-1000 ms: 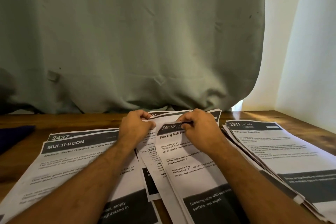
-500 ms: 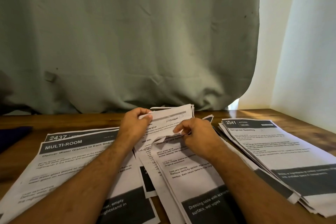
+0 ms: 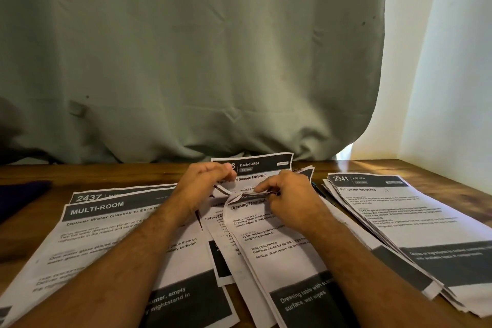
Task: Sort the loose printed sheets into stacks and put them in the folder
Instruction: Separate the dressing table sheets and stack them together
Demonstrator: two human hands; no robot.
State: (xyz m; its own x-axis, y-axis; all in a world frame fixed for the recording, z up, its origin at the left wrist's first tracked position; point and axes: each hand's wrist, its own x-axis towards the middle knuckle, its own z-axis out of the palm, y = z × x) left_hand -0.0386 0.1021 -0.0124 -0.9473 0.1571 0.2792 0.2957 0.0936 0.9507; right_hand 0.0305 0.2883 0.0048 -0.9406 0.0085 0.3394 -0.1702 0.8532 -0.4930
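The single head-worn camera is looking forward and down, close over the wooden table (image 3: 415, 168). It is facing a grey-green curtain (image 3: 186, 61) hanging behind the table's far edge

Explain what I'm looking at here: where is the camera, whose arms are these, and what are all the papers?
No machine here: a person wears a camera on the head, looking down at their own bare arms. The left hand and right hand both pinch the top edges of sheets in the middle pile, peeling back the Dressing Table sheet to show a Dining Area sheet. On the wooden table lie a Multi-Room stack at left and a Kitchen stack at right.
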